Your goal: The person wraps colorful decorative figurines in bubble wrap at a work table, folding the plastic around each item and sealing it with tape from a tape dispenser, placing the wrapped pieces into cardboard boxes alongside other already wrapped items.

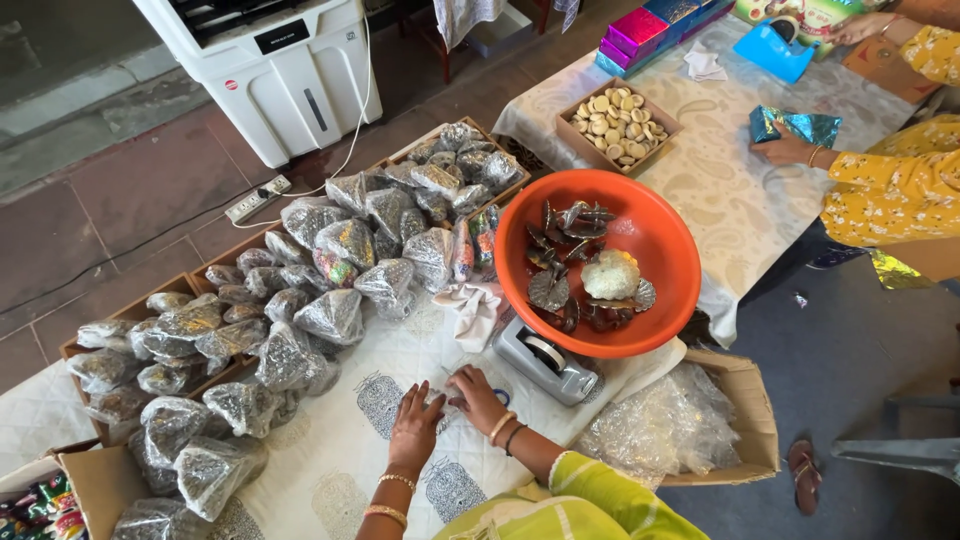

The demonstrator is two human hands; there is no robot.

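Silvery wrapped packets (300,290) fill the left of our cloth-covered surface (330,460). Our left hand (415,425) lies flat, fingers released, touching nothing but cloth. Our right hand (478,398) rests just beside it, fingers loose over blue-handled scissors (497,396). Beyond sit a grey tape dispenser (547,362) and an orange bowl (655,235).
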